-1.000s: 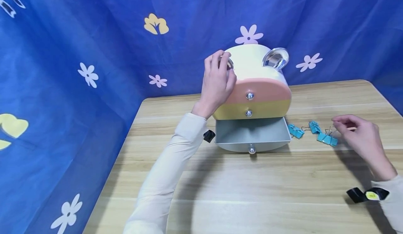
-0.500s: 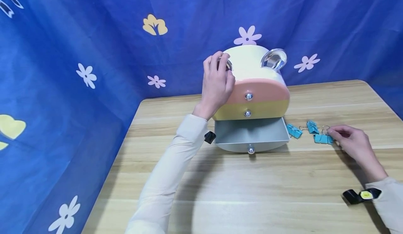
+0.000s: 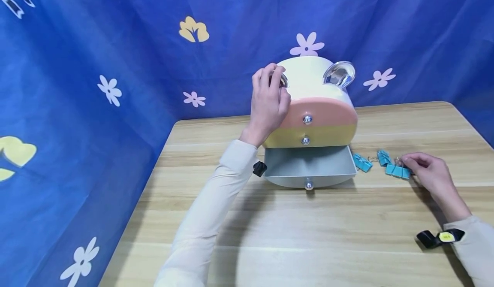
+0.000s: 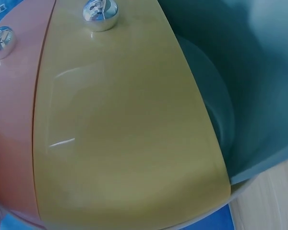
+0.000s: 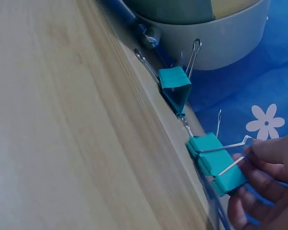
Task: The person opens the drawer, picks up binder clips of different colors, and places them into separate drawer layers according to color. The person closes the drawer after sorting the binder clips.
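My left hand (image 3: 268, 100) grips one silver ear at the top left of a small rounded drawer box (image 3: 318, 111), its fingers curled over the ear. The box has pink and yellow drawers with silver knobs. Its bottom grey drawer (image 3: 308, 160) is pulled out. To the right, my right hand (image 3: 430, 171) pinches the wire handle of a teal binder clip (image 5: 218, 160) between thumb and fingers. Two more teal binder clips (image 3: 362, 162) lie between that clip and the drawer; one binder clip (image 5: 175, 88) shows with its wire handles spread in the right wrist view.
The box stands toward the back of a light wood table (image 3: 308, 231). Behind and to the left hangs a blue curtain (image 3: 135, 42) with flower prints. A second silver ear (image 3: 339, 74) rises at the box's top right.
My right hand has moved left to the nearest binder clip and pinched its wire handle. The left hand keeps its grip on the ear, and the drawer stays out.
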A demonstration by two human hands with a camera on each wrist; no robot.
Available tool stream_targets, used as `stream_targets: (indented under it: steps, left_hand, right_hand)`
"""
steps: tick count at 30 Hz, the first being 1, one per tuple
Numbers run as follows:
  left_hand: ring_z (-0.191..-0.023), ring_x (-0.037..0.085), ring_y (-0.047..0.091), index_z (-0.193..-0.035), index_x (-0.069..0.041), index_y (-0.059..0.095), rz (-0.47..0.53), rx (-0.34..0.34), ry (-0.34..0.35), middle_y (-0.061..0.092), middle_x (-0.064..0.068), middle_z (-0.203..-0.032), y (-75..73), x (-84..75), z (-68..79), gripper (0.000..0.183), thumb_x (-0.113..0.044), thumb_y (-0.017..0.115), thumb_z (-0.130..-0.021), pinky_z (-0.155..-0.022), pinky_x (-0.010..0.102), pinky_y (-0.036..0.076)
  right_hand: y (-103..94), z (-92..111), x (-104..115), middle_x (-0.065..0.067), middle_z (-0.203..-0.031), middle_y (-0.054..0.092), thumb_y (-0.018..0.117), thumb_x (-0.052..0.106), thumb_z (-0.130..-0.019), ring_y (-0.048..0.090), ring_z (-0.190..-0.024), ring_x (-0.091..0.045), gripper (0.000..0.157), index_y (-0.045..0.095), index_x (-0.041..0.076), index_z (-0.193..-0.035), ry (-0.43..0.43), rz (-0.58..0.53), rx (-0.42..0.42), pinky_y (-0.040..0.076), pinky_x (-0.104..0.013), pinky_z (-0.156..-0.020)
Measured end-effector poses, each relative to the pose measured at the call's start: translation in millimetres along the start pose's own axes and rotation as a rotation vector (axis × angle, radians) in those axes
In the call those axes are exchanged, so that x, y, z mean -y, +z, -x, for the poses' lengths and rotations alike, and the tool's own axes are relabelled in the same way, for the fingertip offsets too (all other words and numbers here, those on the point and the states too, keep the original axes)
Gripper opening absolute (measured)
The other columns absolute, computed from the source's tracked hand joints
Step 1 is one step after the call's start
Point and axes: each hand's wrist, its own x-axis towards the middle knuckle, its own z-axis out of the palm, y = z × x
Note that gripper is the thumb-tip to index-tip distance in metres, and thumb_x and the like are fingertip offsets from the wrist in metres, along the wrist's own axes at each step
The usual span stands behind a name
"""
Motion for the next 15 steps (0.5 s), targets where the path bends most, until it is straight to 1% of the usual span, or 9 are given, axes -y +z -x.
stream_targets:
  steps: [3,6,9,15]
  left_hand:
    - [-0.112,0.035,0.039,-0.121,0.001,0.053,0.000,-0.005,-0.005,0.047,0.018,-0.125,0.5,-1.0,0.4,0.040,-0.013,0.036,-0.088,-0.099,0.040,0.033]
    - [-0.112,0.035,0.038,-0.121,0.000,0.053,0.003,-0.009,-0.022,0.048,0.017,-0.125,-0.2,-1.5,1.9,0.040,-0.013,0.036,-0.087,-0.096,0.040,0.035]
    - [-0.112,0.035,0.038,-0.121,0.000,0.053,0.006,-0.005,-0.031,0.047,0.017,-0.125,-0.7,-1.6,2.7,0.040,-0.014,0.037,-0.087,-0.096,0.041,0.037]
    - [-0.113,0.034,0.038,-0.123,0.000,0.053,0.004,0.009,-0.011,0.047,0.017,-0.126,-1.6,-1.6,0.3,0.041,-0.015,0.036,-0.088,-0.099,0.039,0.034]
  right_hand:
    - [-2.8,4.6,5.5,0.033,-0.079,0.059,0.056,0.031,-0.097,0.054,-0.076,0.014,0.033,0.062,0.001,-0.107,-0.013,-0.041,-0.032,0.040,-0.005,-0.067]
    - [-6.8,8.1,12.5,0.029,-0.080,0.063,0.057,0.029,-0.097,0.059,-0.076,0.012,0.033,0.062,-0.001,-0.109,-0.032,-0.103,-0.045,0.043,-0.005,-0.069]
    - [-10.3,10.4,20.6,0.027,-0.080,0.066,0.058,0.028,-0.097,0.062,-0.076,0.010,0.032,0.063,-0.001,-0.109,-0.059,-0.140,-0.051,0.044,-0.005,-0.070]
    - [-10.6,12.6,42.6,0.024,-0.081,0.068,0.059,0.024,-0.096,0.065,-0.075,0.006,0.028,0.065,-0.001,-0.106,-0.145,-0.178,-0.055,0.047,-0.007,-0.070]
